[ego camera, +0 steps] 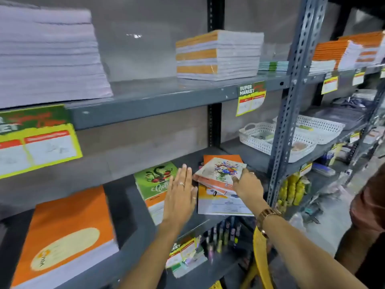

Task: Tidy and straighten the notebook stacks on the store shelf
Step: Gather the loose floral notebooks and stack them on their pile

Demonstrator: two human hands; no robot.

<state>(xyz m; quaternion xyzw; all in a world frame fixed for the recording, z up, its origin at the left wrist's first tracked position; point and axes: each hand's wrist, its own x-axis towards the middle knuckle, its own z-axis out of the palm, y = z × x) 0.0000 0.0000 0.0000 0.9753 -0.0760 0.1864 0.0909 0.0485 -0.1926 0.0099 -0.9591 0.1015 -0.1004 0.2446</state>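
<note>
I am reaching both arms into the middle shelf (129, 243) of a grey metal rack. My right hand (248, 185) is closing its grip on a small tilted bundle of notebooks, the floral-cover notebook (221, 170) on top, with my thumb pressing on the near right corner of the cover and the fingers hidden underneath. Directly under that grip, a white and orange notebook stack (220, 203) is lying askew, its near edge jutting past the shelf front. Just beyond the held bundle, an orange cover (210, 158) is showing from behind it.

My left hand (180, 195) is hanging flat and spread wide, fingers together and straight, gripping nothing. It is hovering just left of the held bundle, partly covering the green notebook stack (153, 182), though I cannot tell whether the palm is touching it. Farther left of this hand, well apart, a tall orange notebook stack (64, 232) is sitting at the shelf front.

Above both hands, on the upper shelf, an orange-and-white pile (216, 55) and a big pale paper pile (45, 57) are resting. Right of my right grip, past the perforated upright (291, 97), white baskets (270, 138) are sitting on the neighbouring shelf. A gold watch (265, 215) is circling my right wrist.
</note>
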